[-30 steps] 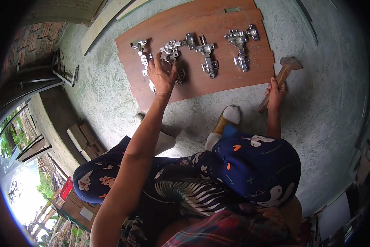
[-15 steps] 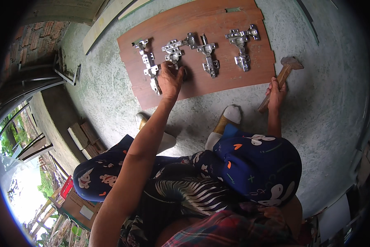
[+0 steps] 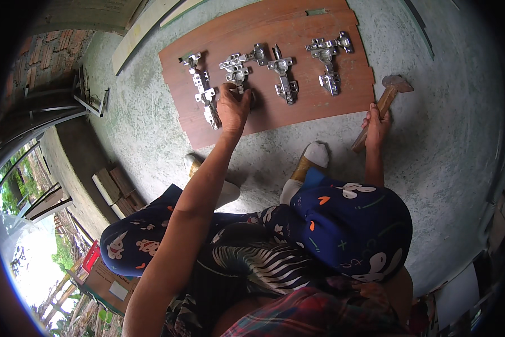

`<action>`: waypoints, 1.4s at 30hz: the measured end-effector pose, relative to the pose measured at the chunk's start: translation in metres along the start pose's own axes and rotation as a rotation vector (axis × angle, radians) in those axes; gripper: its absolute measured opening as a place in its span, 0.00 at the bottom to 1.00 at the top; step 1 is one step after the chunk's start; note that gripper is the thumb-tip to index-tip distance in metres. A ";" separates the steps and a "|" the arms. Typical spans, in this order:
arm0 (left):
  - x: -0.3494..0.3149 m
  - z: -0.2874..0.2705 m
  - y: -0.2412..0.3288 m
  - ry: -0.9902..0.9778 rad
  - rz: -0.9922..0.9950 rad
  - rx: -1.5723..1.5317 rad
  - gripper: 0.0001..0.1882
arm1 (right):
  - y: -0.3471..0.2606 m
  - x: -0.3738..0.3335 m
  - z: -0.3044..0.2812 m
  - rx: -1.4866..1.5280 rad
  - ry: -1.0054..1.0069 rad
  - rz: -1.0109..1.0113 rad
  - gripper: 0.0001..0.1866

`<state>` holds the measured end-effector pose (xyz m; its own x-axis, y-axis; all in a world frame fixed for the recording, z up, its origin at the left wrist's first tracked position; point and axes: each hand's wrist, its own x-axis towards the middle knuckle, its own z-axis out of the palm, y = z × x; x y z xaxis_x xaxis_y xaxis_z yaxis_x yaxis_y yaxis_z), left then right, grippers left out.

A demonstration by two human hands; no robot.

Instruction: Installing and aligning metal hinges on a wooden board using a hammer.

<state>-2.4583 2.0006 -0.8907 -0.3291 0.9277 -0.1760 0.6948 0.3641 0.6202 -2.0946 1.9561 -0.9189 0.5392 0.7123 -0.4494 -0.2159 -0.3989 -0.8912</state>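
On a reddish-brown wooden board [image 3: 207,139] on the floor lie several shiny metal cabinet hinges, set in short columns. My left hand [image 3: 233,112] is closed at the lower end of the second column, thumb and fingers round a cabinet hinge [image 3: 236,76] whose lower part they hide. Left of this hand runs another column of hinges [image 3: 200,84]. Further right are a hinge column [image 3: 285,81] with a pointed dark tip at its top and one more column [image 3: 329,64]. Off the board's right edge, my right hand [image 3: 377,128] grips the wooden handle of a hammer [image 3: 397,87], head pointing away.
My feet in pale socks and sandals [image 3: 314,154] rest on the grey concrete floor [image 3: 432,185] before the board. Long pale strips [image 3: 143,42] lie beyond its left side. At left are a metal frame [image 3: 98,104], wood blocks [image 3: 112,188] and a cardboard box [image 3: 109,286].
Almost nothing differs. The board and hinges sit a touch higher in the picture, while both hands keep their places and grips.
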 end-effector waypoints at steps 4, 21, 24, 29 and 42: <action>0.000 -0.002 0.000 -0.038 -0.059 -0.027 0.21 | 0.000 0.000 0.001 -0.001 0.002 0.007 0.08; -0.006 -0.006 0.006 0.027 -0.017 0.068 0.28 | -0.001 -0.001 0.001 0.007 0.002 -0.008 0.08; -0.009 -0.011 0.011 0.053 -0.010 0.083 0.30 | 0.001 0.000 -0.001 0.005 0.000 -0.014 0.08; -0.002 -0.014 0.013 0.097 0.021 0.036 0.28 | 0.002 0.001 -0.003 0.027 -0.007 -0.016 0.08; 0.052 -0.061 0.029 0.188 0.233 -0.051 0.20 | 0.006 0.001 0.001 -0.049 0.056 -0.025 0.09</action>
<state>-2.4947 2.0542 -0.8353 -0.2812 0.9525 0.1173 0.7337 0.1346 0.6660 -2.0965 1.9546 -0.9249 0.5887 0.6897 -0.4216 -0.1626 -0.4099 -0.8975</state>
